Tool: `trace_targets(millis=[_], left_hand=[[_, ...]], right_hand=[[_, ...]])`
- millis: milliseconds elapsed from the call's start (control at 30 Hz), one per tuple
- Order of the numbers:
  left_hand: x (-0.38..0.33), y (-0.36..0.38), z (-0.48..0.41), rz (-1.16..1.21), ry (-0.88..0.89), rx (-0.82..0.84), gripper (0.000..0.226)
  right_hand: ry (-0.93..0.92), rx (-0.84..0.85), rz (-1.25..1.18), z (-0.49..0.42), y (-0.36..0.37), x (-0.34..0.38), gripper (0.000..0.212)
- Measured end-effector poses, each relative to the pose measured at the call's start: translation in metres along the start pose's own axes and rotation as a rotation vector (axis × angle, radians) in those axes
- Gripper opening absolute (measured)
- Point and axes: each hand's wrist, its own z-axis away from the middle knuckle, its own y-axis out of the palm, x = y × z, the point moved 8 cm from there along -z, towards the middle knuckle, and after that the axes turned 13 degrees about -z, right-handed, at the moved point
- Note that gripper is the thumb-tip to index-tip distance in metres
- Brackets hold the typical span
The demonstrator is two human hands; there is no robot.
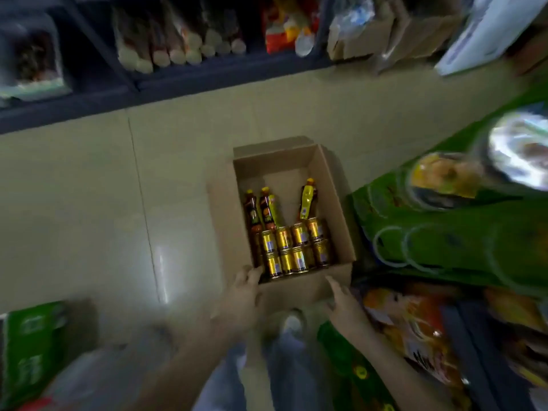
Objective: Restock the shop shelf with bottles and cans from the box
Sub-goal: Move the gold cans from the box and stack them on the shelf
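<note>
An open cardboard box stands on the tiled floor in front of my feet. Several gold cans fill its near half. Behind them lie three dark bottles with yellow labels, two at the left and one at the right. My left hand grips the box's near left corner, fingers over the rim. Just off the near right side of the box, my right hand reaches out with straight fingers and holds nothing.
A dark shelf with bottles and packets runs along the far side of the aisle. Green goods and snack packs crowd the right. A green carton sits at the lower left. Pale floor tiles spread to the left.
</note>
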Motion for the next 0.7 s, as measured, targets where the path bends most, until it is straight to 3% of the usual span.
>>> trace_targets(millis=[133, 233, 433, 500, 567, 700], left_hand=[[0.036, 0.08, -0.091, 0.095, -0.052, 0.018, 0.059], [0.053, 0.139, -0.152, 0.084, -0.049, 0.043, 0.058], [0.048, 0.198, -0.227, 0.09, 0.024, 0.011, 0.058], [0.043, 0.207, -0.238, 0.177, 0.048, -0.007, 0.06], [0.038, 0.208, -0.246, 0.325, 0.077, -0.039, 0.067], [0.032, 0.202, -0.257, 0.784, 0.071, 0.064, 0.068]], right_hand=[[0.006, 0.094, -0.036, -0.121, 0.06, -0.028, 0.067], [0.018, 0.025, -0.016, -0.206, 0.096, -0.043, 0.065], [0.133, -0.061, 0.056, -0.293, 0.138, -0.076, 0.084], [0.104, -0.092, -0.072, -0.299, 0.137, -0.082, 0.085], [0.088, -0.071, -0.358, -0.302, 0.133, -0.086, 0.085], [0.122, 0.142, -0.933, -0.29, 0.132, -0.073, 0.088]])
